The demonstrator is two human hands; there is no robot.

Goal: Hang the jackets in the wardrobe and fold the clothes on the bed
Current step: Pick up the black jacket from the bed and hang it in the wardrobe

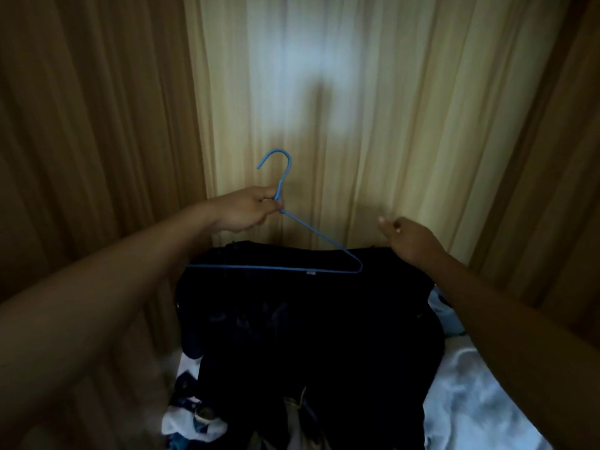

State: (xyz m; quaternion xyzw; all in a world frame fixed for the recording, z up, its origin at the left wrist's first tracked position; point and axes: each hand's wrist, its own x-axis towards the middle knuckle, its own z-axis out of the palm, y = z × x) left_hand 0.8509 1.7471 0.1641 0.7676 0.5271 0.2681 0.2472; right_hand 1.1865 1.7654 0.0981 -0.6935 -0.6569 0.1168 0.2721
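— while i watch from far away, i see the left hand (250, 207) held up in front of the curtain (324, 92). its fingers are wrapped round the neck of the blue hanger (276, 268), just under the hook.
— and where is the jacket?
— the dark jacket (308, 319) lies spread on the bed (480, 401), right below the hanger. the hanger's long bottom bar crosses over the top part of the jacket, but i can't tell if it touches the cloth.
— what about the other hand?
— the right hand (409, 237) is apart from the left one, over the jacket's top right corner. its fingers are bent a little and it holds nothing.
— anything else on the bed?
— a heap of white and blue clothes (194, 420) sits by the jacket's left side, and a light blue cloth (448, 313) peeks out on its right. it is dim, so i can't see more.
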